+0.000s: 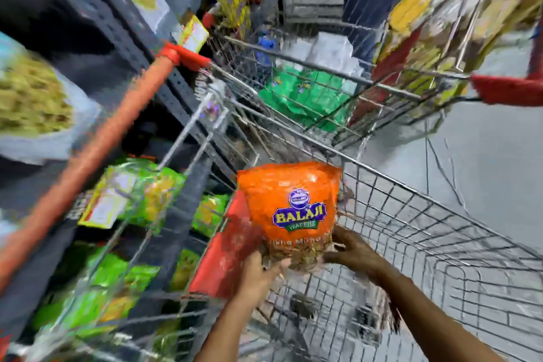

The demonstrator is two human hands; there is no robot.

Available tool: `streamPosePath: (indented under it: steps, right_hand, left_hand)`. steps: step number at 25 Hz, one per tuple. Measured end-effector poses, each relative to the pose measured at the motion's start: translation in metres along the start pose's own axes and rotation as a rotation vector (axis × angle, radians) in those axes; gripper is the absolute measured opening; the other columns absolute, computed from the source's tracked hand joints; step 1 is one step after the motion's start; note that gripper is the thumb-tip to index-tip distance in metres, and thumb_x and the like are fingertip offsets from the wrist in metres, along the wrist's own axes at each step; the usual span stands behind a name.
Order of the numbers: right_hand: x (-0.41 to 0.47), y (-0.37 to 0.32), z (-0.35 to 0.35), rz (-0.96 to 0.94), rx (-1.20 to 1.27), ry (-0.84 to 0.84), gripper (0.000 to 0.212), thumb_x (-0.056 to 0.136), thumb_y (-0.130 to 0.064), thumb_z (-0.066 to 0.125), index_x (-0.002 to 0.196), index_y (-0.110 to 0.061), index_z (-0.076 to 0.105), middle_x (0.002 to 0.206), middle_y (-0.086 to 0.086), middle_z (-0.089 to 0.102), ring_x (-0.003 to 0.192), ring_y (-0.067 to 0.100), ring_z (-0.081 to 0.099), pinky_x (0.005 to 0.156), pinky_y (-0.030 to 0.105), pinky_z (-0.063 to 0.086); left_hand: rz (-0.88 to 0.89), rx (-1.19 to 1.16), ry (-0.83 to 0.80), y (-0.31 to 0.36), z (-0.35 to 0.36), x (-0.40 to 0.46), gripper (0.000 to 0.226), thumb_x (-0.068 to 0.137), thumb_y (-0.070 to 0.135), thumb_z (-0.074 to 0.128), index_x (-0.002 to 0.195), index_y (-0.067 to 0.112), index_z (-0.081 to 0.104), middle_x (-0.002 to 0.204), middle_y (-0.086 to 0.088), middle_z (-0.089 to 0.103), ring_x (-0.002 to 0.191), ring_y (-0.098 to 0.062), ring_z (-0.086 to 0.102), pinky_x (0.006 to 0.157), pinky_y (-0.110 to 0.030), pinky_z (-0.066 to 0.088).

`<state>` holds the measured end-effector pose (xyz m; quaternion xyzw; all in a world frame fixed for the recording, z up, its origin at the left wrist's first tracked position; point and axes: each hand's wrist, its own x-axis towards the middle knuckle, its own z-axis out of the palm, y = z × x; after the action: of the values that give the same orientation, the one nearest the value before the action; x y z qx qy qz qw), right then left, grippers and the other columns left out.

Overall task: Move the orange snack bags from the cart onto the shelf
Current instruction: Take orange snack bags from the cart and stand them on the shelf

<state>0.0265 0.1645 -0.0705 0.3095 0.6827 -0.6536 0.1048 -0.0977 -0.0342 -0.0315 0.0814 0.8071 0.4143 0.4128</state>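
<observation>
An orange snack bag (289, 203) with a blue and yellow logo is held upright above the wire cart (411, 232). My left hand (261, 270) grips its lower left corner from below. My right hand (352, 250) grips its lower right edge. A second reddish-orange bag (226, 247) sits just behind and left of it, against the cart's side. The dark metal shelf (141, 47) runs along the left, beside the cart. The picture is blurred by motion.
Green snack bags (141, 194) fill the lower shelves at left. The cart's orange handle (97, 144) crosses the left side. A second cart (308, 91) ahead holds green packets, and a third (440, 32) at upper right holds yellow and red ones. Grey floor (484, 156) lies at right.
</observation>
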Motion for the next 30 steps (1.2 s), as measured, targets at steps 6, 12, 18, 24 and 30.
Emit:
streamPosePath:
  steps: [6,12,18,24,30]
  right_hand:
    - [-0.108,-0.136,0.058,-0.389,0.123,0.02,0.045,0.061,-0.022,0.085,0.103,-0.034,0.074,0.104,-0.012,0.077,0.096,-0.001,0.07,0.078,0.011,0.053]
    - [-0.229,-0.33,0.167,-0.938,0.168,-0.108,0.046,0.066,-0.018,0.087,0.109,-0.028,0.073,0.107,-0.006,0.078,0.093,0.0,0.071,0.078,0.008,0.051]
    - [-0.31,-0.474,0.28,-1.261,0.134,-0.305,0.048,0.074,-0.017,0.082,0.12,-0.019,0.067,0.117,-0.001,0.075,0.112,0.015,0.068,0.093,0.027,0.055]
    - [-0.302,-0.536,0.357,-1.28,0.082,-0.414,0.028,0.078,-0.015,0.079,0.104,-0.01,0.072,0.107,0.002,0.078,0.106,0.022,0.07,0.096,0.041,0.054]
    - [-0.269,-0.568,0.395,-1.3,-0.021,-0.409,0.014,0.076,-0.02,0.08,0.085,-0.019,0.07,0.069,-0.024,0.071,0.063,-0.012,0.06,0.061,0.005,0.042]
  left_hand:
    - [0.319,-0.078,0.275,0.056,-0.093,-0.137,0.034,0.075,0.017,0.077,0.097,0.032,0.057,0.082,0.003,0.06,0.071,-0.015,0.055,0.061,-0.015,0.047]
    - [0.8,-0.166,0.744,0.124,-0.23,-0.343,0.035,0.068,0.034,0.073,0.099,0.046,0.064,0.092,0.021,0.074,0.087,-0.002,0.069,0.079,-0.025,0.057]
    - [1.02,-0.182,1.131,0.143,-0.353,-0.497,0.054,0.069,0.046,0.075,0.12,0.036,0.059,0.113,0.023,0.07,0.104,0.01,0.062,0.078,-0.004,0.049]
    - [0.883,-0.167,1.254,0.133,-0.424,-0.521,0.036,0.082,0.026,0.07,0.116,0.028,0.058,0.114,0.005,0.069,0.105,-0.004,0.064,0.085,-0.019,0.051]
    - [0.688,-0.125,1.274,0.128,-0.463,-0.504,0.042,0.086,0.04,0.062,0.124,0.025,0.055,0.121,0.004,0.066,0.113,-0.015,0.061,0.098,-0.043,0.05]
